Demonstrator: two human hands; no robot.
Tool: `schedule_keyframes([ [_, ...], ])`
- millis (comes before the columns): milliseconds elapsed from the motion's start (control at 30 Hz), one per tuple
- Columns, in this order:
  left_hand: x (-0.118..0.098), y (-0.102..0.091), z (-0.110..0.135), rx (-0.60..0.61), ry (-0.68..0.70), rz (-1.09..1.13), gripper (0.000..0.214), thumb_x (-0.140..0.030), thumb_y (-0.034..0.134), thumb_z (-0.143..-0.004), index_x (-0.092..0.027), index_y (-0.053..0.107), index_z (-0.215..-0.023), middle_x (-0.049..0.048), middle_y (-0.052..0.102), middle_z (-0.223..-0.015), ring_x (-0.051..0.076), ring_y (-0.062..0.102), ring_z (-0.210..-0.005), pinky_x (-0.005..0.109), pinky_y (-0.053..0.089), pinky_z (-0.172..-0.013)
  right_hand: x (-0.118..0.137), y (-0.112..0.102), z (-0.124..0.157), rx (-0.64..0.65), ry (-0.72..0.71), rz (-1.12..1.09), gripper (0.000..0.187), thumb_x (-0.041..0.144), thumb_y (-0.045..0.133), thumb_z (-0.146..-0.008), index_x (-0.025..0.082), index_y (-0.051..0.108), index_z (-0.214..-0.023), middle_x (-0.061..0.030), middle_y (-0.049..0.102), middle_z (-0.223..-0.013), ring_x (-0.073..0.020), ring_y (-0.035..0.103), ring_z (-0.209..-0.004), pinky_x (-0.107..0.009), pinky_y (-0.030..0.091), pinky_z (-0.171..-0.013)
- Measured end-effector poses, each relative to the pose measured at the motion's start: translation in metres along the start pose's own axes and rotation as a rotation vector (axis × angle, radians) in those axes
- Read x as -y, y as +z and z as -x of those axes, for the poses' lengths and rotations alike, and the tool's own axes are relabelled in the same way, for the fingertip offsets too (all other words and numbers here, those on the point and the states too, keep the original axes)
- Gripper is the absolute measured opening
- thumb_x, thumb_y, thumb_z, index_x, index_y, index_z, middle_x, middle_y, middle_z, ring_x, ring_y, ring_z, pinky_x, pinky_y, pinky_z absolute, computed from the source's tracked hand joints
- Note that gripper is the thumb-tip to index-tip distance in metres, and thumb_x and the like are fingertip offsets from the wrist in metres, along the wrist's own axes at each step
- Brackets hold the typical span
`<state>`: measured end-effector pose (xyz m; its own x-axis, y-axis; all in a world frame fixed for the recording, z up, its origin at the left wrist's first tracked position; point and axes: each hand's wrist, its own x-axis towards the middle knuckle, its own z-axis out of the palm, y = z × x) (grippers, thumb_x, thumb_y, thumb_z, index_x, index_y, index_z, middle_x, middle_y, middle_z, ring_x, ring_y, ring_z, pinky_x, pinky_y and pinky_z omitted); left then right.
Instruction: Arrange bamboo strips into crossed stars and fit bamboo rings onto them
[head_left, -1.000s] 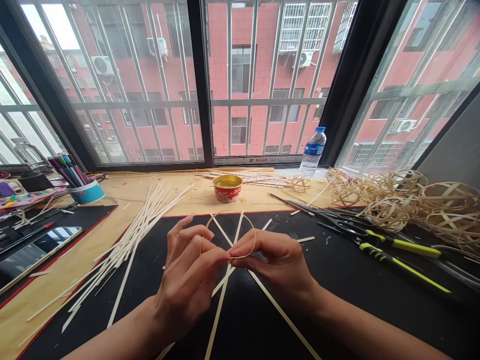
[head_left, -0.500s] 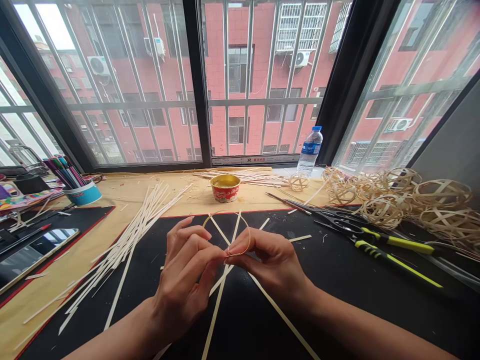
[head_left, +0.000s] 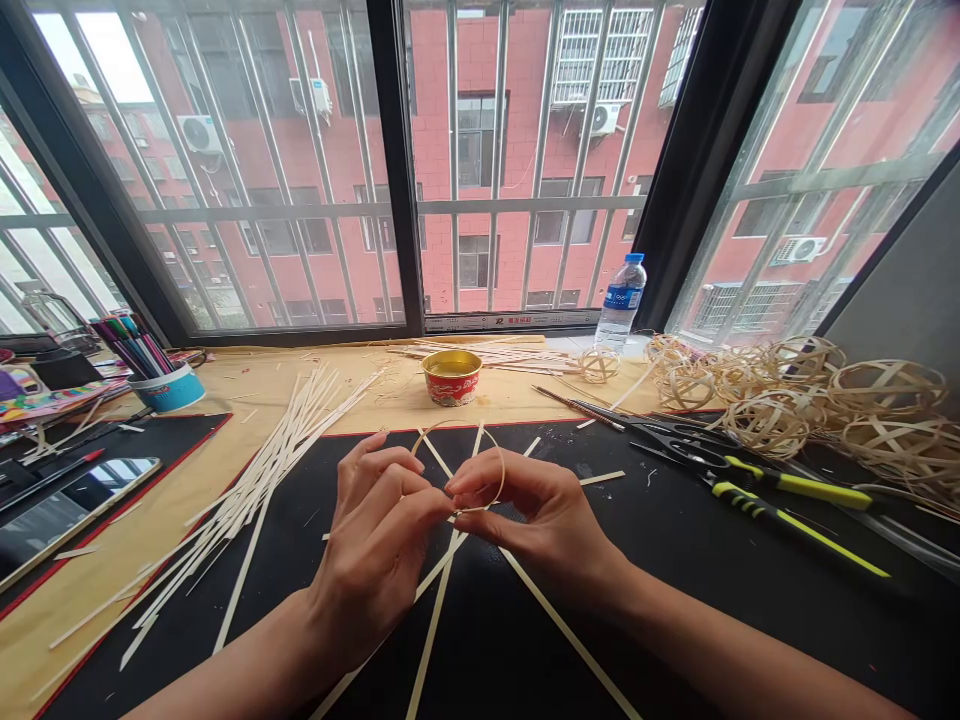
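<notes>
Both my hands are raised over a black work mat, pinching a thin bamboo hoop at its lower front, where their fingertips meet. My left hand holds one side of the hoop between thumb and fingers. My right hand grips the other side. Under them lie several long, flat bamboo strips, crossed in a star. The crossing itself is hidden behind my fingers.
A bundle of loose bamboo strips lies to the left. Woven bamboo balls are heaped on the right, beside yellow-handled pliers. Behind stand a red-and-gold can, a water bottle, and a pen cup before barred windows.
My right fingertips have shifted slightly left and up along the hoop, closer to my left hand. The strips and surrounding objects stay in place.
</notes>
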<state>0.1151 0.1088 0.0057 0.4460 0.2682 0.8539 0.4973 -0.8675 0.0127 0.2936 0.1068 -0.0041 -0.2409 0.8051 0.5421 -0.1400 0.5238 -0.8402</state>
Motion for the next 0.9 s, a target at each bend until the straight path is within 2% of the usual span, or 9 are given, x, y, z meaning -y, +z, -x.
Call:
schedule_keyframes([
  [333,-0.0008,-0.0010,-0.0012,0.006,0.017,0.019,0.021,0.003,0.055,-0.082,-0.017,0.060,-0.087,0.0016,0.058,-0.071,0.020,0.053,-0.086,0.053,0.040,-0.093,0.0002,-0.0041,-0.0007,0.038,-0.093,0.103,0.010,0.023,0.072,-0.077,0.021,0.069,-0.087,-0.0029,0.067,-0.085,-0.0140,0.062,-0.077,-0.026,0.054,-0.064],
  [467,-0.0011,-0.0005,-0.0010,0.003,0.015,0.023,0.021,0.003,0.055,-0.082,-0.017,0.060,-0.087,0.0017,0.058,-0.071,0.020,0.053,-0.086,0.053,0.039,-0.093,-0.0001,-0.0049,-0.0017,0.047,-0.122,0.107,0.008,0.026,0.072,-0.078,0.020,0.070,-0.082,-0.0033,0.067,-0.083,-0.0141,0.062,-0.076,-0.026,0.053,-0.063],
  [900,-0.0031,-0.0022,-0.0003,0.020,0.010,0.021,0.022,0.001,0.054,-0.083,-0.019,0.059,-0.087,0.0004,0.058,-0.070,0.019,0.054,-0.086,0.052,0.039,-0.096,-0.0023,-0.0063,-0.0024,0.050,-0.057,0.059,0.012,0.028,0.076,-0.074,0.019,0.068,-0.077,-0.0022,0.066,-0.075,-0.0133,0.061,-0.068,-0.026,0.052,-0.061],
])
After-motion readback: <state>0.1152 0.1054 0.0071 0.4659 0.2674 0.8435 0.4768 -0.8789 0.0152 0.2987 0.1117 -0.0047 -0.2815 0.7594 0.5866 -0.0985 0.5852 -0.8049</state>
